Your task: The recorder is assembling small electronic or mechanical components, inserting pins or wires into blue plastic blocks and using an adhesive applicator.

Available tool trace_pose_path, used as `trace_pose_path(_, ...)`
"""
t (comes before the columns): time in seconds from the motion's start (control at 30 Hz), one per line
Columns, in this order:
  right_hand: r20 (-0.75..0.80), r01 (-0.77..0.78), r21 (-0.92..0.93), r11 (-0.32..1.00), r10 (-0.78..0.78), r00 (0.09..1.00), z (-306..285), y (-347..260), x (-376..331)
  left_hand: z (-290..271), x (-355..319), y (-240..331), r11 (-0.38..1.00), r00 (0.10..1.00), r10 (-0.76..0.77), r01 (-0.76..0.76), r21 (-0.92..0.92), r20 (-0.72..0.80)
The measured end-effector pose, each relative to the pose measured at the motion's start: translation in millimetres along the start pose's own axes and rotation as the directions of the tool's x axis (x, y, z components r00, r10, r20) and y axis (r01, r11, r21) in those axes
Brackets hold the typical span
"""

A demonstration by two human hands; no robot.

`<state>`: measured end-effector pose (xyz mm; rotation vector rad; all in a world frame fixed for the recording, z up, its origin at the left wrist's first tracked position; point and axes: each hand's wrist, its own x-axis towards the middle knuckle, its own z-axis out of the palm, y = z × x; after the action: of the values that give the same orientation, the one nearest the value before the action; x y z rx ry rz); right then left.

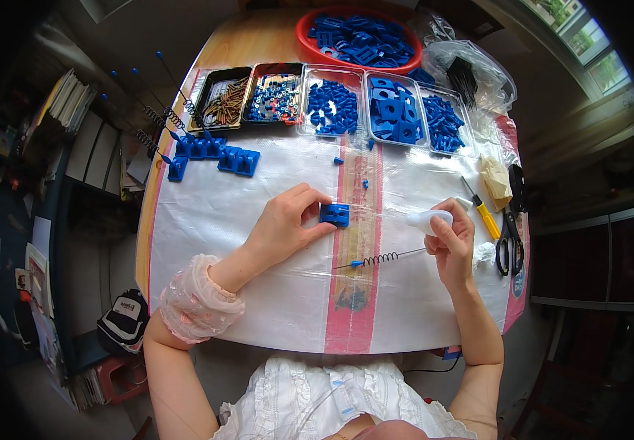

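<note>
Head view: hands (288, 224) on blue block (334, 214).

A single head-worn fisheye camera looks steeply down, close over the worktop (222, 213), facing away from the wearer; forearms enter from the lower edge, and straight edges bow near the rim.

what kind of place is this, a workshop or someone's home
Probably a home table set up for small assembly work: a row of clear trays of sorted blue parts, a red bowl of more, stacked books beside it. The left hand holds a blue block.
</note>
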<state>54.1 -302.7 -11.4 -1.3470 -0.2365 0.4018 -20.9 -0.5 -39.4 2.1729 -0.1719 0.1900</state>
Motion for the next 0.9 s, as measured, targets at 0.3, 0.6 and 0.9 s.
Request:
trace_pose_path(0.3, -0.013, 0.001, -0.012, 1.0, -0.001, 1.0, 1.3, 0.4, 0.4, -0.4, 0.3, 0.7, 1.0, 1.0, 0.002, -0.002, 0.005, -0.002)
trace_pose_path(0.6, -0.017, -0.005, -0.017, 1.0, 0.005, 1.0, 1.5, 0.4, 0.2, -1.3, 0.5, 2.3, 1.0, 1.0, -0.005, 0.005, 0.005, 0.004)
trace_pose_path(0.9, -0.039, 0.001, -0.016, 1.0, -0.002, 0.999, 1.2, 0.1, 0.0, -1.1, 0.6, 2.0, 1.0, 1.0, -0.005, 0.005, 0.008, 0.004)
